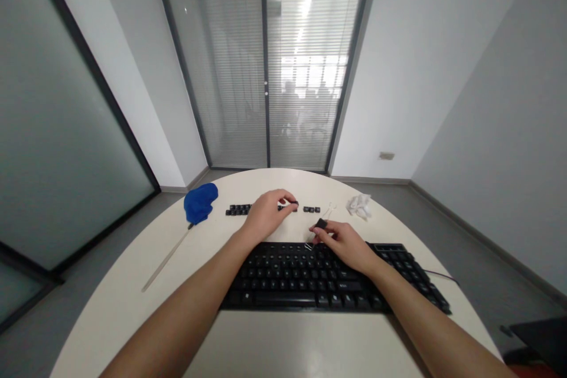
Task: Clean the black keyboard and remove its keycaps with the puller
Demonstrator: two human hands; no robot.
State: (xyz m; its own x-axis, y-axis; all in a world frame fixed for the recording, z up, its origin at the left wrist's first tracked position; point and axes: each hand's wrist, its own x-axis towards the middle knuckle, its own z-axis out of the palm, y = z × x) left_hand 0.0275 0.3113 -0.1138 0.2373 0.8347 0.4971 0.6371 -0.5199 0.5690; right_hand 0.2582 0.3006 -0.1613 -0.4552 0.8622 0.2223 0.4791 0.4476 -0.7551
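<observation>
A black keyboard [283,283] lies across the near part of a round white table [133,283]. Beyond it runs a row of loose black keycaps [238,209], with a few more [311,209] to the right. My left hand [266,215] reaches over that row and pinches a keycap at its fingertips. My right hand [348,245] rests over the keyboard's upper edge and grips a black binder clip [319,225], its wire handles pointing down at the keys.
A blue duster head [200,202] with a long thin handle [166,260] lies at the left. A crumpled white tissue [359,205] sits at the far right, a second wire clip [328,210] beside it. The keyboard cable [443,276] trails right.
</observation>
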